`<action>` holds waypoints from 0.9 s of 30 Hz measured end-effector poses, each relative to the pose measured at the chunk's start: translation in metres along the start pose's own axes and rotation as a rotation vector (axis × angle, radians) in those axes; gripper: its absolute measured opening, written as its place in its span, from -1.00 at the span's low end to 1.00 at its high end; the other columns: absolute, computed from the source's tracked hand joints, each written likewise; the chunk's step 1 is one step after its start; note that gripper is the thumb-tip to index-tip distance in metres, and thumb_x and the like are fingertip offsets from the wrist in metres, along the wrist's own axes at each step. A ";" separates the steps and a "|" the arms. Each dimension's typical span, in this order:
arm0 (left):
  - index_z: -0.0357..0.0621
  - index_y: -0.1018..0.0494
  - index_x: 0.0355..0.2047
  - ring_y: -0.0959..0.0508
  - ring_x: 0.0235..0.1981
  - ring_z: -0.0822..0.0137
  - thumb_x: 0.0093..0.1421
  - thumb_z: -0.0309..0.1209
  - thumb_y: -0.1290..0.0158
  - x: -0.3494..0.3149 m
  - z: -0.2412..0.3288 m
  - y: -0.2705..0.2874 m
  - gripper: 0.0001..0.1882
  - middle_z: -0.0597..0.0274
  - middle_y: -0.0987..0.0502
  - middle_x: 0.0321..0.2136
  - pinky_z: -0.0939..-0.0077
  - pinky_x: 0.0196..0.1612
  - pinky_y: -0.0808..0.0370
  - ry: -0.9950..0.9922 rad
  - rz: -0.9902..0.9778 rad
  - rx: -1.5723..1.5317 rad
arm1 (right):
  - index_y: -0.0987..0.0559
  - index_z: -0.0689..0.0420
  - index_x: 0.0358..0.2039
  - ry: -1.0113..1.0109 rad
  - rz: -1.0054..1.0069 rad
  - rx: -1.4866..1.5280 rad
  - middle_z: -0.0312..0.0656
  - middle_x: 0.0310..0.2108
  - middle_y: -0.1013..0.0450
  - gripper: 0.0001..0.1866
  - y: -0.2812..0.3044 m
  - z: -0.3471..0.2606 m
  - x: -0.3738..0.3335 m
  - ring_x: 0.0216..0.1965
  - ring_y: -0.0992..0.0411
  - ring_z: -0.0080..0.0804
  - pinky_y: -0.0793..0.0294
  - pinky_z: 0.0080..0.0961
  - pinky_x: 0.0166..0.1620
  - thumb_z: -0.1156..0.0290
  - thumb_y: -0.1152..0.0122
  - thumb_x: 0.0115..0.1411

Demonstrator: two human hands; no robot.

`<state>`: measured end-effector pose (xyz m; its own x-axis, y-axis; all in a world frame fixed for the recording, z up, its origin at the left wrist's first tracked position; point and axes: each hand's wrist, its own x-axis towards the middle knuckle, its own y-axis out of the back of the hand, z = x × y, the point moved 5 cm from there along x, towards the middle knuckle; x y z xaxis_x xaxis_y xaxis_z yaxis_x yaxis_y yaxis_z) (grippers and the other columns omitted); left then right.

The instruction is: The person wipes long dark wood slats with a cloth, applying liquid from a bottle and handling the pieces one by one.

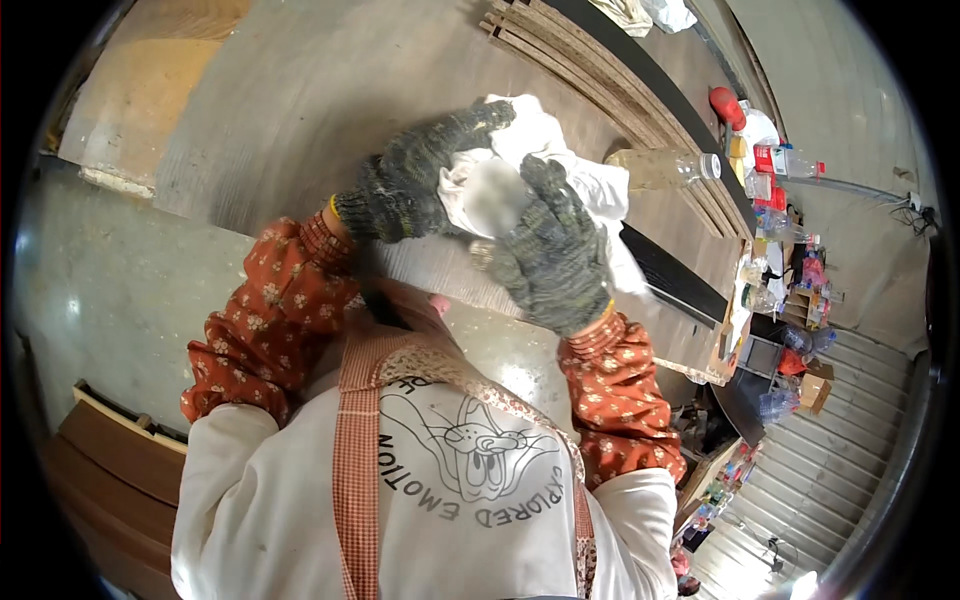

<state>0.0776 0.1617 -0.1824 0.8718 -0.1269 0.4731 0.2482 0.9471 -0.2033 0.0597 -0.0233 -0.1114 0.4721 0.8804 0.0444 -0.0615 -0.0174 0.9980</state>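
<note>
My left hand (410,178), in a dark knitted work glove, is closed on a bunched white cloth (540,132) above the workbench (330,85). From the other side my right hand (556,250), gloved alike, grips the cloth too, its fingers bent over it. Between the hands is a pale, rounded, blurred patch (495,196); whether it is part of the cloth or a separate thing I cannot tell. Loose folds of cloth hang past my right hand. Just beyond them is a clear plastic bottle (655,168) with yellowish liquid and a white cap.
A stack of board strips (590,75) with a black edge strip lies on the far right of the bench. A black strip (675,275) is right of my right hand. A wooden panel (165,85) is at far left. Bottles and a red object (727,107) crowd the right side.
</note>
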 end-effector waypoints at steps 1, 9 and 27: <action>-0.27 0.00 0.28 -0.45 0.06 0.19 0.04 -0.31 -0.26 0.001 0.001 -0.003 -0.10 -0.06 -0.32 0.12 0.34 0.07 -0.48 0.066 -0.034 -0.029 | -0.26 -0.06 0.15 -0.024 0.045 0.025 -0.18 0.27 -0.11 -0.42 0.003 0.005 -0.007 0.31 0.00 -0.18 0.00 -0.10 0.32 -0.02 -0.02 0.16; -0.12 -0.04 0.29 -0.50 -0.02 0.23 -0.25 -0.38 -0.44 -0.002 0.021 -0.003 0.11 0.01 -0.41 0.04 0.36 0.02 -0.51 0.143 -0.008 0.285 | -0.45 0.02 -0.04 -0.026 0.141 -0.066 -0.23 0.05 -0.36 -0.59 0.029 0.032 -0.048 0.15 -0.28 -0.21 -0.29 -0.09 0.17 0.31 -0.22 0.07; -0.19 -0.06 0.27 -0.41 0.09 0.22 -0.11 -0.47 -0.36 -0.002 0.023 -0.008 -0.03 0.05 -0.29 0.14 0.33 0.07 -0.48 0.205 -0.137 0.301 | -0.55 0.09 -0.04 -0.967 0.182 -0.006 -0.03 -0.04 -0.46 -0.63 0.025 0.157 -0.174 0.00 -0.40 -0.09 -0.31 -0.28 0.12 0.16 -0.08 0.23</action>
<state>0.0647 0.1613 -0.1621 0.9132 -0.2853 0.2910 0.2595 0.9577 0.1245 0.1144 -0.2515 -0.0869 0.9709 0.0976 0.2189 -0.2082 -0.1095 0.9720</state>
